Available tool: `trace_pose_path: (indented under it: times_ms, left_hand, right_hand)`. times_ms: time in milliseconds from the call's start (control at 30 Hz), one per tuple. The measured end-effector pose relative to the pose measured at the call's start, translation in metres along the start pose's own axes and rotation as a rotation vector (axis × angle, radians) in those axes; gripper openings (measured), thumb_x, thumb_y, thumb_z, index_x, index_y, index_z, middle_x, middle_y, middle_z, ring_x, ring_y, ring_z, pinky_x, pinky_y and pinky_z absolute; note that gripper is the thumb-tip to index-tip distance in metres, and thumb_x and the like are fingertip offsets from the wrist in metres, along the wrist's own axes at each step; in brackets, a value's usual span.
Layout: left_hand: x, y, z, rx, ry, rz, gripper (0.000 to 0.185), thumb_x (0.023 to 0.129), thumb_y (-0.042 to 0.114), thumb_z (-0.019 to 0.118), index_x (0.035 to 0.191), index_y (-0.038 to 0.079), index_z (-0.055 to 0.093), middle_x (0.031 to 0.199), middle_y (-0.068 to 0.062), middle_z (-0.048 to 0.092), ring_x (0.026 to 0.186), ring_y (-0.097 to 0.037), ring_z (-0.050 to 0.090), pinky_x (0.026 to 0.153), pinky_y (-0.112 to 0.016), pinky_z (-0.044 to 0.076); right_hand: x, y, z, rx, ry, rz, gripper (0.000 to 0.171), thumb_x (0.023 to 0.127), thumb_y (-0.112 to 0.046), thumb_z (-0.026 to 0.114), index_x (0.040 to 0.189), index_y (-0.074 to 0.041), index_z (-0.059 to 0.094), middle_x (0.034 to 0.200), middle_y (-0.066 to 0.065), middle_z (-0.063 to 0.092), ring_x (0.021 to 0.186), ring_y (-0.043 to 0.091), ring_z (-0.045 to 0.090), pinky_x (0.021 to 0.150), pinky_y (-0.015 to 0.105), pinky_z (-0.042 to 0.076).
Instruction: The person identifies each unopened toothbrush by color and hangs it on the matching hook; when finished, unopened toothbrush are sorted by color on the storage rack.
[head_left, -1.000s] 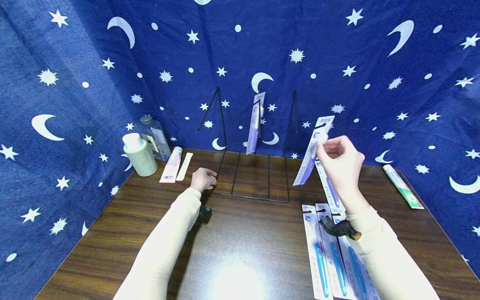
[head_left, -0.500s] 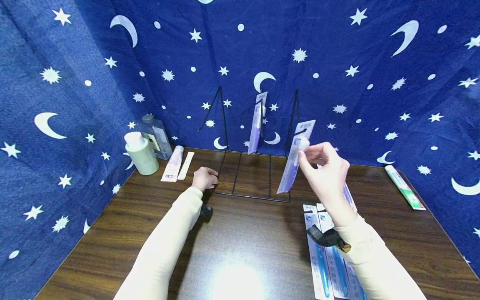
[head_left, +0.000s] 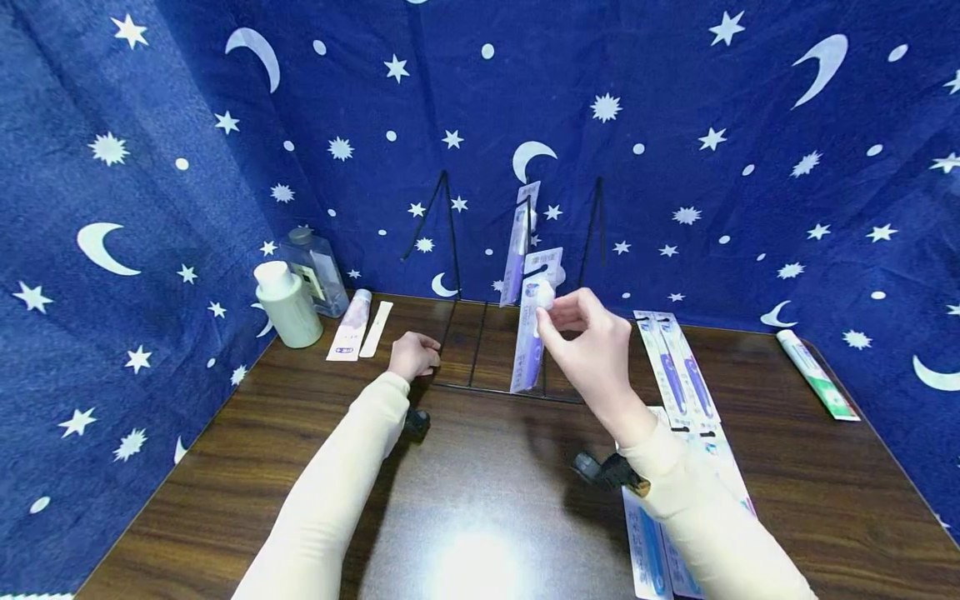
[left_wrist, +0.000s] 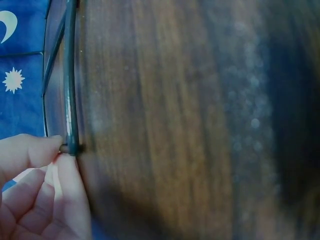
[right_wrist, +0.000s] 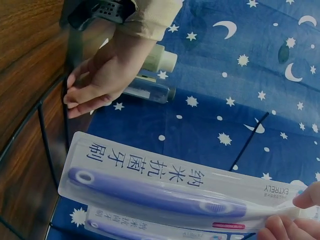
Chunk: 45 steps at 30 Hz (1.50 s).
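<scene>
The held toothbrush pack (head_left: 527, 329), one purple brush on a pale card, is near the centre of the head view, its top leaning right. Behind it, one dark blue cloth (head_left: 465, 108) with white moons and stars fills the upper frame; one brown wooden bench (head_left: 480, 467) fills the lower. Two cream sleeves (head_left: 330, 492) reach in from the bottom edge. One black wire rack (left_wrist: 71, 75) occupies the middle, its wires rising at three places. One hanging pack (head_left: 514, 267), also purple, is on the middle wire. Right of centre, two purple packs (head_left: 662, 367) lie side by side; below them are at least two blue packs (head_left: 647, 542), the right sleeve hiding the full count. Two bottles stand at left: a pale green bottle (head_left: 289, 308) and a clear bottle (head_left: 322, 275) behind it. Two tubes lie on the bench, a lilac tube (head_left: 349, 329) at left and a green-and-white tube (head_left: 819, 375) at far right. One white strip (head_left: 377, 329) lies just beside the lilac tube.

The right grip (head_left: 592, 350) pinches the pack's right edge near the top, so the pack extends down and left of it, above the rack's base. The left grip (head_left: 412, 357), left of centre, pinches the rack's wire.
</scene>
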<state>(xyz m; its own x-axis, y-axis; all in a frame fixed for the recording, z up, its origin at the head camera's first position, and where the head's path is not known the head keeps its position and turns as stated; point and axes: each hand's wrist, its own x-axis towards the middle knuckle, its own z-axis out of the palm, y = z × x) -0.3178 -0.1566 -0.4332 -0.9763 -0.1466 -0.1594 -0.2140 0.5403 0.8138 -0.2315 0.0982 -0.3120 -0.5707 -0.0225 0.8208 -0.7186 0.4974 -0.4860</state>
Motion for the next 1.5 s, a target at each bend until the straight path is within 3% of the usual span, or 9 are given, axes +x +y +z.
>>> trace_pose_path:
  times_ms: [267, 500, 733, 900, 1100, 1500]
  left_hand:
    - [0.003, -0.003, 0.001, -0.013, -0.004, 0.006, 0.031, 0.07, -0.009, 0.064, 0.1, -0.004, 0.071, 0.076, -0.011, 0.068, 0.055, -0.011, 0.059, 0.053, -0.021, 0.058]
    - [0.008, -0.005, 0.003, 0.012, 0.001, -0.012, 0.03, 0.07, -0.009, 0.064, 0.099, -0.003, 0.072, 0.08, -0.013, 0.069, 0.057, -0.012, 0.062, 0.054, -0.023, 0.059]
    - [0.021, -0.014, 0.005, -0.001, -0.025, -0.017, 0.028, 0.068, -0.011, 0.064, 0.092, 0.0, 0.073, 0.075, -0.012, 0.068, 0.058, -0.018, 0.065, 0.053, -0.026, 0.059]
    - [0.012, -0.005, 0.003, -0.004, -0.013, -0.056, 0.029, 0.071, -0.01, 0.064, 0.098, -0.002, 0.072, 0.083, -0.014, 0.069, 0.062, -0.016, 0.065, 0.058, -0.026, 0.06]
    - [0.004, -0.001, 0.001, 0.011, -0.006, -0.021, 0.029, 0.072, -0.009, 0.066, 0.1, -0.003, 0.071, 0.08, -0.01, 0.069, 0.056, -0.009, 0.058, 0.052, -0.02, 0.058]
    - [0.004, -0.002, 0.003, 0.02, 0.003, 0.002, 0.029, 0.069, -0.008, 0.065, 0.097, -0.003, 0.072, 0.077, -0.009, 0.068, 0.05, -0.009, 0.057, 0.049, -0.019, 0.056]
  right_hand:
    - [0.002, 0.001, 0.013, -0.002, -0.013, 0.008, 0.011, 0.076, -0.001, 0.07, 0.08, 0.002, 0.06, 0.07, 0.011, 0.07, 0.059, 0.021, 0.067, 0.054, 0.027, 0.058]
    - [0.008, 0.014, 0.022, -0.03, -0.039, 0.043, 0.013, 0.077, -0.004, 0.07, 0.082, 0.003, 0.06, 0.071, 0.012, 0.07, 0.06, 0.02, 0.066, 0.054, 0.024, 0.057]
    - [0.02, 0.025, 0.033, -0.073, -0.048, 0.093, 0.011, 0.079, -0.003, 0.068, 0.082, 0.003, 0.059, 0.073, 0.015, 0.07, 0.062, 0.024, 0.067, 0.056, 0.034, 0.059]
    - [0.03, 0.031, 0.042, -0.087, -0.044, 0.116, 0.014, 0.08, -0.007, 0.068, 0.082, 0.003, 0.059, 0.074, 0.015, 0.07, 0.064, 0.025, 0.067, 0.059, 0.035, 0.06]
    - [0.046, 0.041, 0.053, -0.169, -0.044, 0.121, 0.016, 0.08, -0.01, 0.068, 0.082, 0.003, 0.059, 0.073, 0.016, 0.07, 0.065, 0.025, 0.068, 0.061, 0.037, 0.059]
    - [0.069, 0.061, 0.064, -0.277, -0.058, 0.083, 0.015, 0.081, -0.009, 0.067, 0.079, 0.001, 0.056, 0.069, 0.014, 0.068, 0.063, 0.027, 0.064, 0.058, 0.04, 0.055]
